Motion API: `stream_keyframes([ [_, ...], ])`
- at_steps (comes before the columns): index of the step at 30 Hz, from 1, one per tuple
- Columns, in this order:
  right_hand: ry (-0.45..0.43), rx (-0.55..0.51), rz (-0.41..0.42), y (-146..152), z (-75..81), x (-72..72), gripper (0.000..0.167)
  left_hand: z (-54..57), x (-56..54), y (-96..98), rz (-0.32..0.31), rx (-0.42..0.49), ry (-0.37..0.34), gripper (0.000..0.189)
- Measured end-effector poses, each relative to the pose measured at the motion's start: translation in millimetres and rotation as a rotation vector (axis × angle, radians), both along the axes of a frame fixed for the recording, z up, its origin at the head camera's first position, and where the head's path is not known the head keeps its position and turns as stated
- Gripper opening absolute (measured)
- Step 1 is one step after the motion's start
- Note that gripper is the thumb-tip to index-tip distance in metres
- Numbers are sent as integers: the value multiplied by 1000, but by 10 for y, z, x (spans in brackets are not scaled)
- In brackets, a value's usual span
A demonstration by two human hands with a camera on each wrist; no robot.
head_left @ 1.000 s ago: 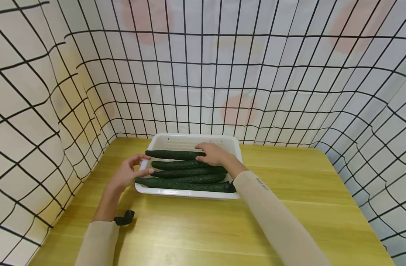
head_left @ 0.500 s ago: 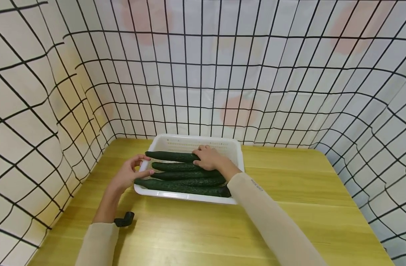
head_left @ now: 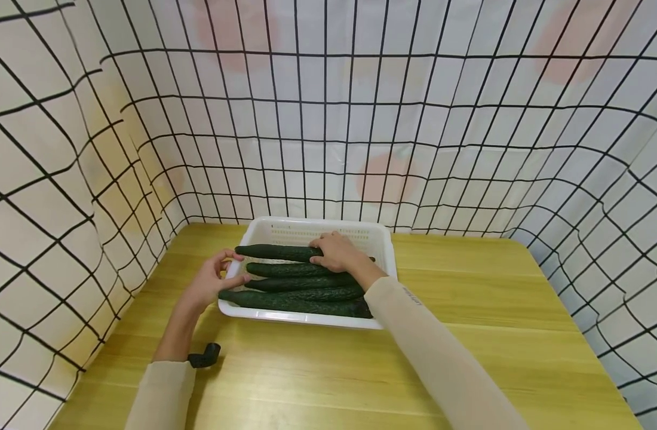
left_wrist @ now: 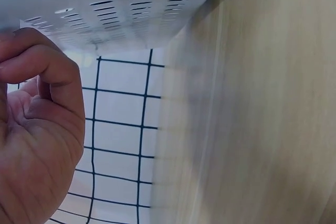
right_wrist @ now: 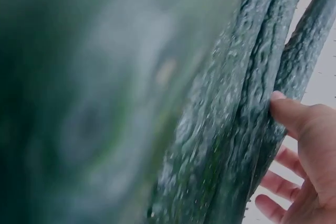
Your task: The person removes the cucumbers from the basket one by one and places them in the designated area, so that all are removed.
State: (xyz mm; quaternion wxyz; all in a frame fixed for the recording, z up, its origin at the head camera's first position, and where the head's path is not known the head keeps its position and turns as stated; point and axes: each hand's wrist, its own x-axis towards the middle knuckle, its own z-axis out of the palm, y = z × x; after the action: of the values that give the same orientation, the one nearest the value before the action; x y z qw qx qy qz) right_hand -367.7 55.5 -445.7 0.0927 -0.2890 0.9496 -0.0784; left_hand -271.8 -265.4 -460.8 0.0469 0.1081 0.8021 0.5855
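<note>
Several long dark green cucumbers [head_left: 293,303] lie side by side in a white plastic basket [head_left: 301,319]. My left hand [head_left: 206,283] holds the basket's left end, its thumb over the rim and its fingers bent. In the left wrist view those curled fingers [left_wrist: 50,69] meet the slotted basket wall [left_wrist: 121,11]. My right hand [head_left: 336,254] reaches over the basket and grips the farthest cucumber [head_left: 277,252] near its right part. The right wrist view has the thumb [right_wrist: 289,111] on that cucumber's near side and the other fingers along its far side. Its right end is mostly hidden.
The basket stands on a yellow wooden table [head_left: 495,310] near its back edge. Black wire grid panels [head_left: 328,143] backed with white sheeting enclose the back and both sides. A black band-like mount [head_left: 205,356] sits at the left wrist.
My right hand has moved slightly left and down onto the farthest cucumber, its fingers coming in round it. The basket has shifted very slightly. My left hand has stayed at the rim.
</note>
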Motion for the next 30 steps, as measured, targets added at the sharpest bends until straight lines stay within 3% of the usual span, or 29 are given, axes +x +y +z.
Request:
stream_keyframes([
  [9, 49, -13, 12, -18, 65, -18, 49, -2, 4, 9, 5, 2, 9, 50],
  [21, -10, -264, 34, 118, 246, 67, 53, 6, 60, -17, 14, -39, -14, 55],
  [30, 15, -311, -11, 327, 400, 134, 55, 8, 48, -1, 8, -61, 10, 47],
])
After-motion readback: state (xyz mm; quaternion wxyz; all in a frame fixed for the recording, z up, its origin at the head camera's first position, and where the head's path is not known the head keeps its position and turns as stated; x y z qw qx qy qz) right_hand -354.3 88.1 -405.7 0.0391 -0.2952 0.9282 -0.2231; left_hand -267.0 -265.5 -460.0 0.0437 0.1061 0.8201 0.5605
